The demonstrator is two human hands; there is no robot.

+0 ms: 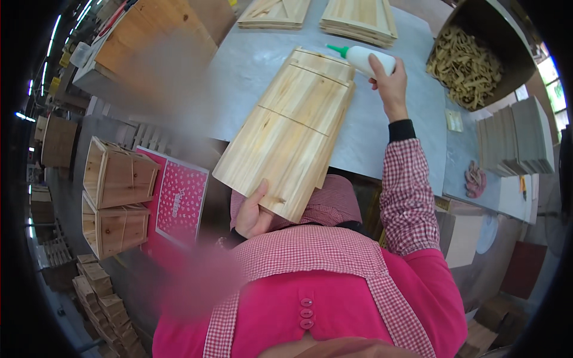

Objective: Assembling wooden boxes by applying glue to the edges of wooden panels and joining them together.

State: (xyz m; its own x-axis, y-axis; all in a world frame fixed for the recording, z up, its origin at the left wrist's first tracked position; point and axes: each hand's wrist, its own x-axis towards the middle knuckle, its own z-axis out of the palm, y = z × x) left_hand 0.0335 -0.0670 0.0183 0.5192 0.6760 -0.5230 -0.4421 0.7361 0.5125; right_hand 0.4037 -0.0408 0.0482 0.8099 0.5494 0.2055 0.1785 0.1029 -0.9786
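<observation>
Left grip point(253, 216) holds the wooden board point(286, 128) by its near end; board overhangs the desk point(376, 140). Right grip point(391, 83) wrapped round squeeze bottle point(364, 59), nozzle point(338, 50) near far end. Looks unfinished: nothing fitted on top; can't tell what's applied.

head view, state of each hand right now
Left hand: holding the wooden panel at its near end.
Right hand: closed around the white bottle.

Left fingers point(259, 196) partly hidden beneath board point(280, 131), upper panels point(359, 19) cut off
</observation>
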